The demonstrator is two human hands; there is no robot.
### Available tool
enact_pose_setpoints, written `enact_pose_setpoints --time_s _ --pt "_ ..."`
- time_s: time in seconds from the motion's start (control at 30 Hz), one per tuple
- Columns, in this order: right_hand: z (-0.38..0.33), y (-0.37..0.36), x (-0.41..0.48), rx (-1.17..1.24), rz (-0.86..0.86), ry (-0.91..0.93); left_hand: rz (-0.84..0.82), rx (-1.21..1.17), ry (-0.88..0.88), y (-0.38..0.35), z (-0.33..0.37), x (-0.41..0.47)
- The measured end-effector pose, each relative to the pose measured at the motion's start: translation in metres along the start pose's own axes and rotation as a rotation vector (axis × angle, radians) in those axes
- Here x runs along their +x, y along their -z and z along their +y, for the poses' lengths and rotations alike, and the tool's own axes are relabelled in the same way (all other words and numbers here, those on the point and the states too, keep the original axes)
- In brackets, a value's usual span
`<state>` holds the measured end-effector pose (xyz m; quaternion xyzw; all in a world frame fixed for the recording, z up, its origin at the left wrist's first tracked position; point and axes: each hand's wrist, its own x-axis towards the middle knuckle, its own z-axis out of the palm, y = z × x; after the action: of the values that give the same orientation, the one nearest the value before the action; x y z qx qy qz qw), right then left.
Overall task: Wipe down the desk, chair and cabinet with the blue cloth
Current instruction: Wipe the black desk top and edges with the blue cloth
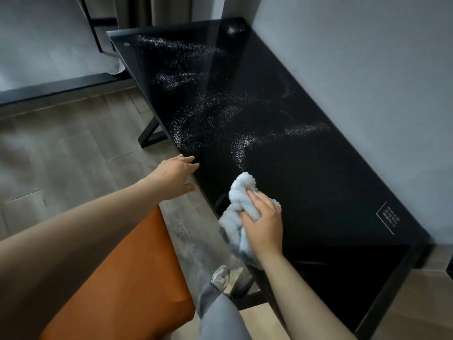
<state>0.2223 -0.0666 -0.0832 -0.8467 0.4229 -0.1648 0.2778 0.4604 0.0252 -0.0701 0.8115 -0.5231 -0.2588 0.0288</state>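
A glossy black desk runs from the near right to the far middle, along the wall. White dust streaks cover its far and middle parts; the near part looks dark and clean. My right hand is closed on a crumpled light blue cloth and presses it on the desk near the front edge. My left hand rests with fingers spread on the desk's front edge, holding nothing. An orange chair seat sits below my left arm. No cabinet is in view.
A grey wall borders the desk on the right. The wooden floor lies to the left, with a black bed frame at the far left. My leg and shoe stand beside the desk's black leg.
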Motion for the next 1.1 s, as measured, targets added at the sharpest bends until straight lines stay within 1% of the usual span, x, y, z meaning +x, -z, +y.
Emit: enact_pose_setpoints --time_s 0.2,0.37,0.57,0.8,1.1 --pt "0.027 0.044 0.062 0.021 0.054 -0.052 -0.013 -0.018 0.005 0.014 0.024 0.021" --pt "0.064 0.081 0.134 0.013 0.081 -0.08 -0.033 0.003 0.03 0.029 0.052 0.066" --pt "0.1 0.124 0.204 0.022 0.119 -0.106 -0.005 0.005 0.035 0.044 0.081 0.126" --pt "0.163 0.136 0.278 -0.071 0.203 -0.116 -0.077 -0.054 0.134 0.032 0.102 0.173" --pt "0.214 0.137 0.354 -0.139 0.238 -0.125 -0.072 0.039 0.202 0.011 0.124 0.223"
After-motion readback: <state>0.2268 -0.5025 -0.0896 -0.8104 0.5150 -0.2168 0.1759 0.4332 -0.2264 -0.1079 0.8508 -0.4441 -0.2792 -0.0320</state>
